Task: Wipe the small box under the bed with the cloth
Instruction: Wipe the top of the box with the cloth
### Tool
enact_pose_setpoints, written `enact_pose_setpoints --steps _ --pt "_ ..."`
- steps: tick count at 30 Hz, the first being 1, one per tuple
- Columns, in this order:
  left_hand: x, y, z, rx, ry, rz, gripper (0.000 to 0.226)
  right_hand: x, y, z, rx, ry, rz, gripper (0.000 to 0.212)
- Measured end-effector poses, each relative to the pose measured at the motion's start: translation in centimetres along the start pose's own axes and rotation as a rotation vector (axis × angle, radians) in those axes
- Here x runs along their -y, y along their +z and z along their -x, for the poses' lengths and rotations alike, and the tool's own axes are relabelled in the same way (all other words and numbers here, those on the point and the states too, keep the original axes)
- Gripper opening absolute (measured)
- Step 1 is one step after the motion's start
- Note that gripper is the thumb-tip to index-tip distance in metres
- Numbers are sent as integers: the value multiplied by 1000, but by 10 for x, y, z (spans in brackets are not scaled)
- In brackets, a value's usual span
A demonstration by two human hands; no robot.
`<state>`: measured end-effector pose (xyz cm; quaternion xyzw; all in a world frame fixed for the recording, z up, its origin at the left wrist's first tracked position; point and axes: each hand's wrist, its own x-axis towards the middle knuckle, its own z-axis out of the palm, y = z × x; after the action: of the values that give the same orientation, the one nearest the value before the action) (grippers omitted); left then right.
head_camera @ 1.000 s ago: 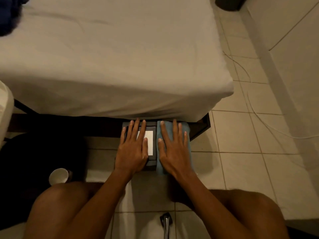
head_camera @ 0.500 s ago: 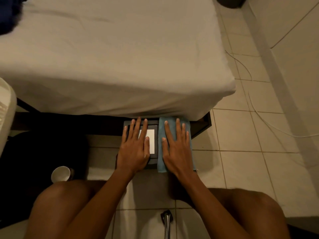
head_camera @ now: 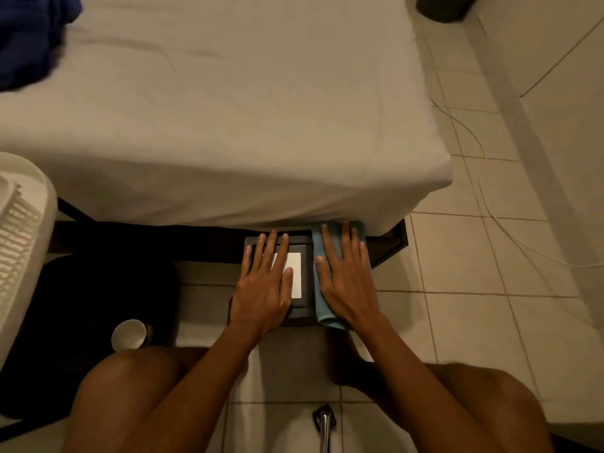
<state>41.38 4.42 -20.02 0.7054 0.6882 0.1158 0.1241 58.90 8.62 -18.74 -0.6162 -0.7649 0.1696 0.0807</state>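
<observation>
A small dark box [head_camera: 303, 308] with a white label on its lid sits on the tiled floor, half under the bed's edge. My left hand [head_camera: 266, 286] lies flat on the left part of the lid, fingers spread. A folded blue cloth [head_camera: 322, 313] covers the right part of the box. My right hand [head_camera: 344, 282] presses flat on the cloth, its fingertips reaching just under the overhanging sheet.
The bed [head_camera: 228, 109] with a white sheet fills the upper view, its dark frame [head_camera: 389, 246] ending right of the box. A white cup [head_camera: 128, 335] lies on a dark mat [head_camera: 81, 322] at left. A white slatted object [head_camera: 19, 243] is far left. A thin cable [head_camera: 490, 204] runs along the right floor.
My right hand has slid the cloth a little farther away, toward the bed. The left hand stays on the box lid.
</observation>
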Motion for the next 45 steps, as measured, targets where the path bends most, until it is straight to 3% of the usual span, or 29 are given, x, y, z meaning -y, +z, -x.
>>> enact_pose_setpoints --steps 10,15,22,41,45 --pt "2 1 1 -7 11 47 59 18 17 33 -13 -19 -63 58" --pt "0 -1 0 2 -2 43 59 7 6 5 -48 62 -33 58" --pt "0 0 1 -4 -5 60 59 31 19 40 -70 138 -54 60" --pt "0 2 0 -34 3 41 59 16 13 24 -57 82 -48 57" --pt "1 4 0 -34 -2 36 59 25 20 41 -136 156 -29 58"
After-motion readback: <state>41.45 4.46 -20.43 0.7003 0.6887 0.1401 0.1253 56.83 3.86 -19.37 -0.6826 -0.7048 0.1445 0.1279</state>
